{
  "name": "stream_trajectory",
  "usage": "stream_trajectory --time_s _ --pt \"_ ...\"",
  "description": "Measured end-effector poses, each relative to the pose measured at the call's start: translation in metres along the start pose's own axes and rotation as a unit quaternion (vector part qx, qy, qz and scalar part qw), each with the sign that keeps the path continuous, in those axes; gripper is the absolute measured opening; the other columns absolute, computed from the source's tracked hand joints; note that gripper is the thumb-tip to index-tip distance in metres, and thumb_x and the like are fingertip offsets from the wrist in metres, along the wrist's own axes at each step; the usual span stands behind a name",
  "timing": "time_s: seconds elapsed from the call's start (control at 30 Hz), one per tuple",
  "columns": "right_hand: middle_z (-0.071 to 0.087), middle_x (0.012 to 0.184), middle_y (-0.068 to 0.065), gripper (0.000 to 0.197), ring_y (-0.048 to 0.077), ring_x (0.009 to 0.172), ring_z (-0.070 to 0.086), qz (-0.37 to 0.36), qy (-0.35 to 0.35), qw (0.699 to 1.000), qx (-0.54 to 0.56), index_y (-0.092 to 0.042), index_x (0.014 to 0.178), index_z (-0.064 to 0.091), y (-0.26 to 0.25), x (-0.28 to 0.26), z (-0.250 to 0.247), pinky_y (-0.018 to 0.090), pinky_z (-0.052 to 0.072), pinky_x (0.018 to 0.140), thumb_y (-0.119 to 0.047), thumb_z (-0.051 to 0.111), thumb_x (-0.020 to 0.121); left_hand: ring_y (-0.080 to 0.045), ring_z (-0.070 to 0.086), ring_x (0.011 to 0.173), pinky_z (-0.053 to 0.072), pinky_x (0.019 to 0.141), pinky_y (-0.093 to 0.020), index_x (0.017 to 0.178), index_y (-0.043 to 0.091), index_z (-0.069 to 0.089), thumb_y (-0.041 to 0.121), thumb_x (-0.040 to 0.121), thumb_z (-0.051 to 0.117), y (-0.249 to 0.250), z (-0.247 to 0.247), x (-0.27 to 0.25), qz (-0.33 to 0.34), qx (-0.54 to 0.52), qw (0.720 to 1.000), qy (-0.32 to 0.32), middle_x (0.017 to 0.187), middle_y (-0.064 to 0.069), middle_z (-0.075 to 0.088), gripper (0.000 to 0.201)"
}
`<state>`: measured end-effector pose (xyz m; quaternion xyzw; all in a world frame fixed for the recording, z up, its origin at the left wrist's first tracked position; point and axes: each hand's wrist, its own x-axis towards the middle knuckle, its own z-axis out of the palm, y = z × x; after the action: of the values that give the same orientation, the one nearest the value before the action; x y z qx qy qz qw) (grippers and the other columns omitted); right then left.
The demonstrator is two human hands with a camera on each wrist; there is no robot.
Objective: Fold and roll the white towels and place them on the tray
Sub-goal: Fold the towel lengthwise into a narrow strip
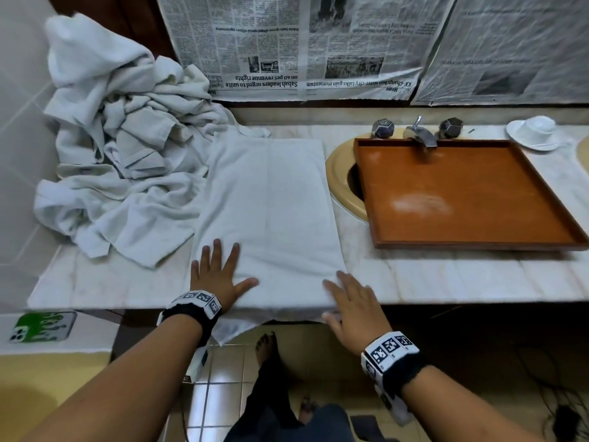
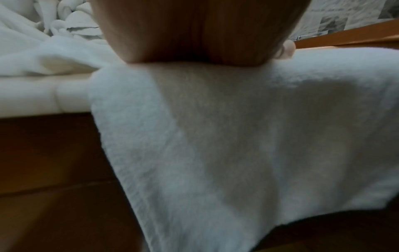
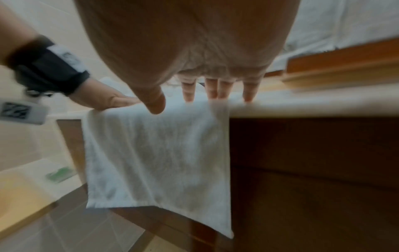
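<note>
Both my hands lie flat with fingers straight on the folded white terry towel (image 1: 271, 202). My left hand (image 1: 218, 272) spreads wide on its near left part, thumb out to the side. My right hand (image 1: 352, 306) presses the near right corner at the edge of the pale marble surface (image 1: 446, 279), fingers extended and gripping nothing.

That towel is one long rectangle lying lengthwise away from me, its near end draping over the front edge. To its left sits one crumpled heap of white towels (image 1: 121, 148); I cannot count how many are in it. One flat orange-brown wooden tray (image 1: 462, 193) rests to the right, across a yellowish sink basin (image 1: 338, 173), apart from the towel and holding nothing. Behind it stand one chrome faucet (image 1: 420, 132) with two faceted knobs, and one white cup on a saucer (image 1: 535, 130) at the far right. Several newspaper sheets (image 1: 302, 43) cover the back wall. One phone in a green case (image 1: 43, 327) lies on a lower ledge to my left.

Only the wrist views show how far the towel end hangs down the dark wooden cabinet front: the right wrist view shows its lower corner (image 3: 224, 230), with my four fingertips (image 3: 189, 92) on the edge; the left wrist view is mostly filled by my palm (image 2: 194, 34) and the cloth.
</note>
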<state>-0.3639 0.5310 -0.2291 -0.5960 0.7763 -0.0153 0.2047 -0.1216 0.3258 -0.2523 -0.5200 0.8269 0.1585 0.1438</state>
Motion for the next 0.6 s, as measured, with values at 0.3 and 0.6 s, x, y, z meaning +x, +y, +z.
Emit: stream_trajectory --time_s 0.3,0.6 --pt "-0.027 0.161 0.003 0.074 0.021 0.147 -0.027 -0.03 -0.011 0.999 -0.01 -0.022 0.157 -0.006 -0.044 0.026 -0.014 0.044 -0.012 0.121 -0.038 0.038 0.099 -0.03 -0.013 0.15 0.002 0.121 -0.052 0.154 0.03 -0.008 0.068 0.082 0.005 0.013 0.01 -0.005 0.096 0.001 0.992 0.081 0.16 -0.006 -0.024 0.083" --pt "-0.037 0.156 -0.002 0.08 0.021 0.147 -0.027 0.016 -0.067 0.997 -0.022 -0.031 0.154 -0.019 -0.043 0.075 0.004 0.045 -0.014 0.118 -0.066 0.024 0.096 -0.022 -0.012 0.151 0.0 0.12 -0.045 0.153 0.044 -0.008 0.076 0.081 0.003 -0.019 0.027 -0.019 0.009 -0.023 0.994 0.107 0.162 0.003 -0.021 0.079"
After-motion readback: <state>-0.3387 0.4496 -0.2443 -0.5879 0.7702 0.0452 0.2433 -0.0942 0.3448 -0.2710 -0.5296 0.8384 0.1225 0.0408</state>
